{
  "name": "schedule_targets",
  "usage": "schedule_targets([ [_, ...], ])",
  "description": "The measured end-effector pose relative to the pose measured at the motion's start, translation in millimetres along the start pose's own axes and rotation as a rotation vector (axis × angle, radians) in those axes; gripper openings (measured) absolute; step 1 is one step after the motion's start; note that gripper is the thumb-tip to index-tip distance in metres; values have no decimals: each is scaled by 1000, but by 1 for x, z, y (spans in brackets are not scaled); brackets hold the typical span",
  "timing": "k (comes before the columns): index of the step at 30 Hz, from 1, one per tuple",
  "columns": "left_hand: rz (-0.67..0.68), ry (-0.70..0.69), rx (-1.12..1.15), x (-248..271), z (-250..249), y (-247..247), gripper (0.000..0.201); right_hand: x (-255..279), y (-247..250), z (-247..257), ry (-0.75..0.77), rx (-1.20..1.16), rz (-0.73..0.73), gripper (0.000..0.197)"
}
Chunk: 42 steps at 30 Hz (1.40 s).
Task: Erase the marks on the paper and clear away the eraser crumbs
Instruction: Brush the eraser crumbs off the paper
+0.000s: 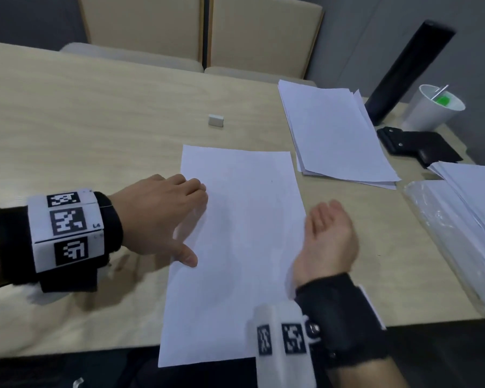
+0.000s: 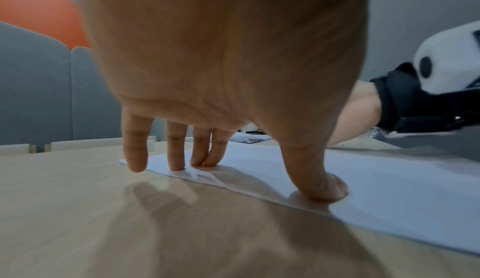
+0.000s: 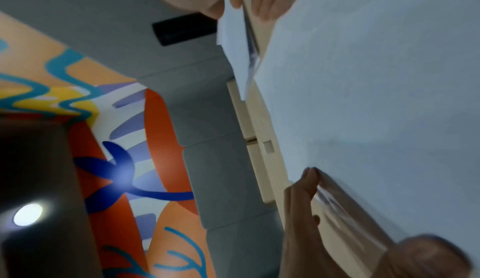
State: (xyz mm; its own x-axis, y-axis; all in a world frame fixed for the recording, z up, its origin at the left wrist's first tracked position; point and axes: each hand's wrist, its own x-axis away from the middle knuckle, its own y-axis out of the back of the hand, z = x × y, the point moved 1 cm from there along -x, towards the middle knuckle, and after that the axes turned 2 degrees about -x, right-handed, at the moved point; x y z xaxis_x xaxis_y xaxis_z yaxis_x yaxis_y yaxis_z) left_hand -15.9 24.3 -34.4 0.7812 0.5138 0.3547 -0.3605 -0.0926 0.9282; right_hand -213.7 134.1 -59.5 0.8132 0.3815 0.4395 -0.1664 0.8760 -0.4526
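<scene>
Flat white paper [image 1: 235,247] lies at the wood-grain tabletop's [image 1: 81,121] near edge, its bottom hanging over. The left hand [image 1: 157,217] presses spread fingertips on its left edge; the right hand [image 1: 328,236] stands edge-on, fingers straight, at its right edge. A small blocky eraser [image 1: 216,120] sits mid-table.

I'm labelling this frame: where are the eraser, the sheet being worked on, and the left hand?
eraser [image 1: 216,120]: head view, its top face.
sheet [image 1: 241,247]: head view, bare middle.
left hand [image 1: 157,214]: head view, back of the hand.
</scene>
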Motion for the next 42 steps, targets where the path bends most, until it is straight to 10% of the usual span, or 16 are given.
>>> schedule_targets([
  [3,-8,-3,5,1,0,0,104,12,-14,1,44,110,139,27],
  [7,-5,0,-4,1,0,0,106,8,-70,-29,-314,133,531,28],
  [10,-8,-5,-8,0,0,0,104,-14,-72,-34,-317,64,404,22],
  [15,-21,-9,12,0,1,-2,103,-30,-9,12,144,125,-1,15],
  [19,-19,-8,11,0,1,-2,104,-13,-15,13,169,170,137,30],
  [22,-13,-9,4,1,1,-1,103,-4,-49,-11,-164,172,433,24],
  [25,-5,-11,-9,1,1,-2,103,-14,-60,-24,-306,132,436,24],
  [30,-7,-10,-14,0,1,-2,100,-45,-14,6,131,124,-16,10],
  [33,-2,-1,2,1,0,-3,96,-26,1,17,220,211,22,30],
  [39,-9,34,31,4,-1,-4,103,16,-50,-17,-341,313,568,24],
  [42,-26,25,16,4,-1,-3,111,20,-43,-31,-566,234,589,34],
])
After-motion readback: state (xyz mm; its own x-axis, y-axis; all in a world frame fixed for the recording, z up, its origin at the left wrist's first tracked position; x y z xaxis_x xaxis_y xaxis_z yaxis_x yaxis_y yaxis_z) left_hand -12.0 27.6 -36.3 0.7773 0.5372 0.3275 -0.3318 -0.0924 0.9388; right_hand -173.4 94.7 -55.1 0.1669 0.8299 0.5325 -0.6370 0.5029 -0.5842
